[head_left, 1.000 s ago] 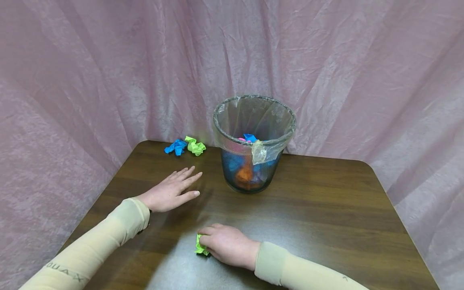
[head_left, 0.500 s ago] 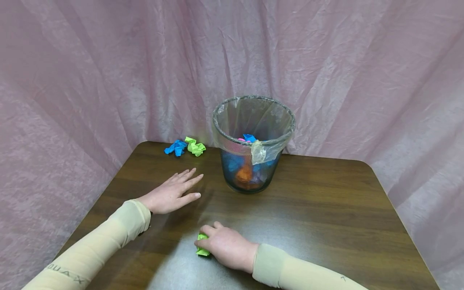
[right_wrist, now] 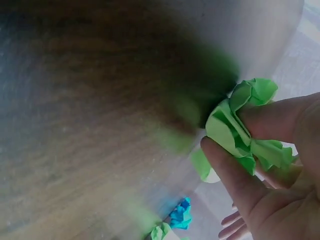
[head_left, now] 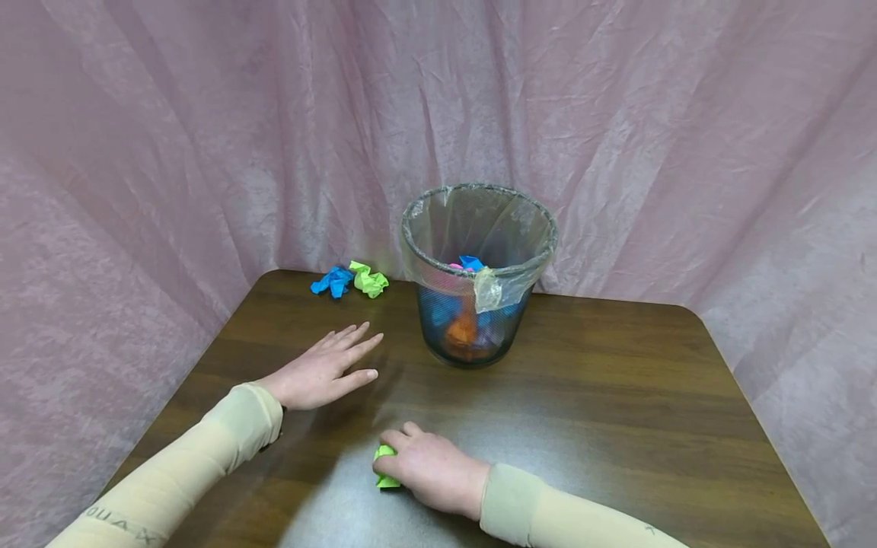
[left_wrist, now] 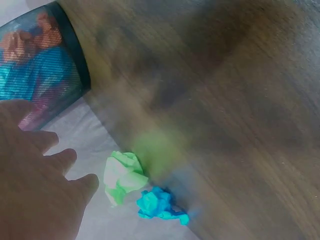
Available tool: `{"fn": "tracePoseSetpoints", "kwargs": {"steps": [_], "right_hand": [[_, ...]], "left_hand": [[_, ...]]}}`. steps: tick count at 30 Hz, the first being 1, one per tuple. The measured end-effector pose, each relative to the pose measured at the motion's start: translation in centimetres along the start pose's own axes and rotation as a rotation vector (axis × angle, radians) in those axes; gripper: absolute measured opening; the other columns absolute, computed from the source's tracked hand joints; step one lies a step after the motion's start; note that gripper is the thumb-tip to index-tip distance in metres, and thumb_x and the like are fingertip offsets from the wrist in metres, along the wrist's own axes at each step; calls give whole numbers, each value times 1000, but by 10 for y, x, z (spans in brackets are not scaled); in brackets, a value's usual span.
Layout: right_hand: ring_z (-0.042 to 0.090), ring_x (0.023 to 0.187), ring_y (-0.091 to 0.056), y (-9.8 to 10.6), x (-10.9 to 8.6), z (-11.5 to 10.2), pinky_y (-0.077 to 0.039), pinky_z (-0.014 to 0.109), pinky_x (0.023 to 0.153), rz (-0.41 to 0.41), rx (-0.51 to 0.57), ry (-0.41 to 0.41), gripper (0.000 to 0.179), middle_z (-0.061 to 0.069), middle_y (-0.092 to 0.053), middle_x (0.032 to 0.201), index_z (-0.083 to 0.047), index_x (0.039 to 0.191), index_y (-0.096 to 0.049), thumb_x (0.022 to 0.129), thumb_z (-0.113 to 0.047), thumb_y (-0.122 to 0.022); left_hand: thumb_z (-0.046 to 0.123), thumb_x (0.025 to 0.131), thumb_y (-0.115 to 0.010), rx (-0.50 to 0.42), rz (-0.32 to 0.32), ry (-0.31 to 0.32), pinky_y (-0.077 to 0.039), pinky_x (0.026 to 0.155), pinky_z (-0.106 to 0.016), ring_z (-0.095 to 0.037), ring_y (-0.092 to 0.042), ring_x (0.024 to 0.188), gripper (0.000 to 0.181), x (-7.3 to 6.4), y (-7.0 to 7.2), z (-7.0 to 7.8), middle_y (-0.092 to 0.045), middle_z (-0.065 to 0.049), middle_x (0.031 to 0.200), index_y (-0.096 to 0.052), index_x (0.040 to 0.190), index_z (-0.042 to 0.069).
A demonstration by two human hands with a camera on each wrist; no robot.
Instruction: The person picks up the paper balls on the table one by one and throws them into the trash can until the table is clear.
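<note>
My right hand (head_left: 438, 468) is low over the near part of the table, its thumb and fingers gripping a crumpled green paper ball (head_left: 387, 466). The right wrist view shows that green paper ball (right_wrist: 227, 127) between the thumb and fingers. Farther left, my left hand (head_left: 320, 371) is held out palm down, fingers straight and spread, holding nothing. Beyond its fingertips, a crumpled blue paper ball (head_left: 333, 281) and another green paper ball (head_left: 370, 280) lie side by side near the back edge. In the left wrist view the same green (left_wrist: 122, 175) and blue balls appear past the fingers.
A dark mesh wastebasket (head_left: 428, 320) with a clear liner (head_left: 496, 289) stands at the back middle of the brown wooden table (head_left: 617, 380). Blue, pink and orange crumpled papers show inside it. A pink curtain (head_left: 342, 137) hangs behind the table.
My right hand's fingers have shifted on the green paper ball, the thumb now lying across it. My left hand and the wastebasket have stayed nearly in place.
</note>
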State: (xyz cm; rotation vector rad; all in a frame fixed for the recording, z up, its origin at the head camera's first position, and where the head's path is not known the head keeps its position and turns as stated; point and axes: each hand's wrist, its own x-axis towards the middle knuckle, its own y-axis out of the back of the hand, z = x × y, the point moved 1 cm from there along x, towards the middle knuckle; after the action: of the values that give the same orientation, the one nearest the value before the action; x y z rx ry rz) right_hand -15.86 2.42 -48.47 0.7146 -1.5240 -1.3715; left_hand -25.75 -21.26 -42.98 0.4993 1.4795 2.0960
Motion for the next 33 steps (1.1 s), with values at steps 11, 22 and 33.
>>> {"fn": "tracePoseSetpoints", "kwargs": {"steps": [11,22,33], "right_hand": [[19,105,-60,34,-21,18,-57,29,81,53,11,-45,36,3,-61,128,-25,115,-73,88,-2,-77],[19,107,-59,80,-61,44,-58,32,80,93,50,-123,43,2,-60,130,-26,117,-70,86,3,-79],[23,110,-62,118,-110,73,-58,37,86,165,19,-223,50,5,-62,131,-24,115,-73,77,7,-84]], "left_hand": [[68,103,-36,45,15,-84,-9,124,-54,-26,-8,156,72,-3,9,24,-9,-1,170,-20,164,34],[63,105,-38,82,12,-251,-11,124,-52,-22,-8,156,71,-3,18,64,-11,-2,170,-29,164,23],[62,106,-36,183,21,-399,-13,124,-53,-21,-6,157,70,2,22,96,-9,-2,171,-24,165,27]]}}
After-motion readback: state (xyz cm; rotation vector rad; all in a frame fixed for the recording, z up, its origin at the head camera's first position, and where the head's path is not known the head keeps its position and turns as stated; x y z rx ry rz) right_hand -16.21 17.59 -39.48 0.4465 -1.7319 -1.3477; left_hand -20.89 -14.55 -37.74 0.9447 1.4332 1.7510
